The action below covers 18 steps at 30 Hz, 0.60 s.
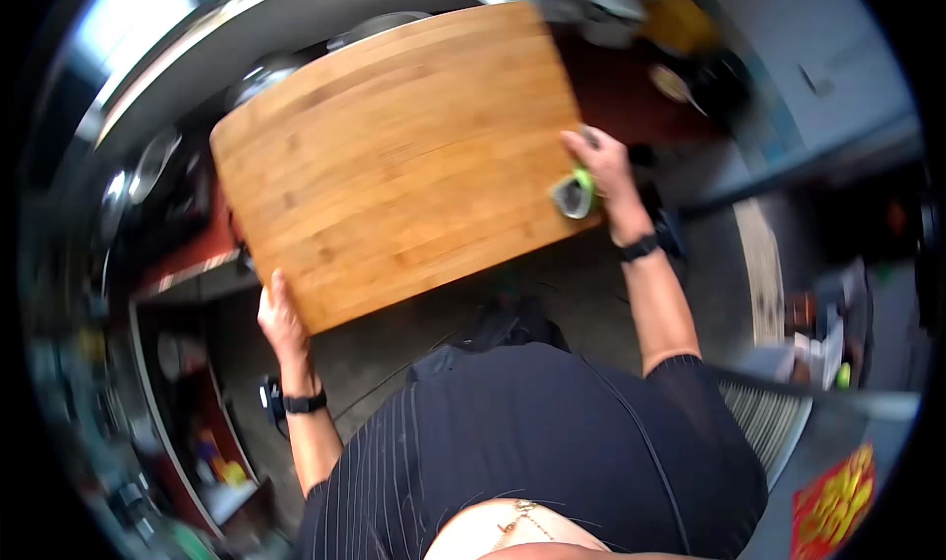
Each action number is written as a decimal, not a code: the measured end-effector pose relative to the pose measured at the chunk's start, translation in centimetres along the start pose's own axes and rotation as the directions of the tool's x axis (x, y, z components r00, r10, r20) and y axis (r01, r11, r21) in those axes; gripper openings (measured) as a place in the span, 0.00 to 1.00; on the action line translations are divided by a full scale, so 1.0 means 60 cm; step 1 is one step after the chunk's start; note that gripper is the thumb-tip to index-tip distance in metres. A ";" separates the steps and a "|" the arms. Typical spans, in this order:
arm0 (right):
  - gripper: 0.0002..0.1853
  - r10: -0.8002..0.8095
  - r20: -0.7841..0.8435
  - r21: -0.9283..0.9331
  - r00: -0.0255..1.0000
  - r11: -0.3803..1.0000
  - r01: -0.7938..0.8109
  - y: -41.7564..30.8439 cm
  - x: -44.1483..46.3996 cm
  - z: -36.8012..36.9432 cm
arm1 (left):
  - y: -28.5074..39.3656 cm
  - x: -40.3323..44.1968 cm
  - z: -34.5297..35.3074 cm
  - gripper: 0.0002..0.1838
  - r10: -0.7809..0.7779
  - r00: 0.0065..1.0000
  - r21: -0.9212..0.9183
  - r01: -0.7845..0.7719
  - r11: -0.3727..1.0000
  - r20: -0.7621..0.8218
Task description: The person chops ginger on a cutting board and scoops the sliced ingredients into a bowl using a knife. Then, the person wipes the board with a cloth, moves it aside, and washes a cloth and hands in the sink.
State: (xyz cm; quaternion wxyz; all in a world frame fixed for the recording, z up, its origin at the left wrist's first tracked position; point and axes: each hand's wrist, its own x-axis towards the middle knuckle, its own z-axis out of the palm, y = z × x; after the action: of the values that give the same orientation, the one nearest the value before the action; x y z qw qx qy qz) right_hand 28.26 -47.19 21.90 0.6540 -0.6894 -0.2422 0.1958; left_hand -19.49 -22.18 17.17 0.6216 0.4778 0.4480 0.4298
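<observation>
A large wooden cutting board is held up in front of my body, slanting in the view. My left hand grips its near left corner, thumb on the top face and the other fingers hidden beneath. On the right edge, my right hand is closed round the board, with its thumb over the top. Beside that palm, at the board's near right corner, is a small green-rimmed thing with a grey, shiny inside. Blur hides its kind, and I cannot tell whether it rests on the board or is in the hand.
Behind the board runs a dark red counter with a black pan and a white pot. A stove stands at the left, above an open cabinet. A red and yellow packet lies at the lower right.
</observation>
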 end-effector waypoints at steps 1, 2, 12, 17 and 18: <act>0.15 -0.065 0.143 -0.232 0.988 0.968 0.097 -0.017 -0.006 0.131 | 0.050 -0.045 -0.079 0.17 0.064 0.996 -0.037 -0.067 0.997 -0.067; 0.15 -0.072 0.183 -0.225 0.981 0.968 0.113 -0.078 -0.047 0.187 | 0.078 -0.059 -0.137 0.17 0.163 0.981 -0.044 -0.169 0.985 -0.107; 0.28 -0.293 0.684 0.208 0.667 0.956 0.206 -0.273 -0.219 0.642 | 0.349 -0.254 -0.596 0.18 0.690 0.598 0.330 -0.608 0.722 -0.407; 0.28 -0.338 0.794 0.142 0.505 0.911 0.386 -0.271 -0.263 0.945 | 0.372 -0.294 -0.823 0.22 0.720 0.518 0.466 -0.549 0.693 -0.461; 0.26 -0.355 0.794 0.185 0.494 0.915 0.360 -0.271 -0.286 1.017 | 0.380 -0.300 -0.871 0.24 0.727 0.508 0.481 -0.545 0.686 -0.462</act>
State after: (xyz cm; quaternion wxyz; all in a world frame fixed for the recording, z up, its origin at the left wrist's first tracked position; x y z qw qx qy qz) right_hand -22.62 -7.63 33.18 0.4928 -0.4579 -0.6521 0.3494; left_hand -76.59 -24.65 34.71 0.1598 0.5203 0.4707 0.6944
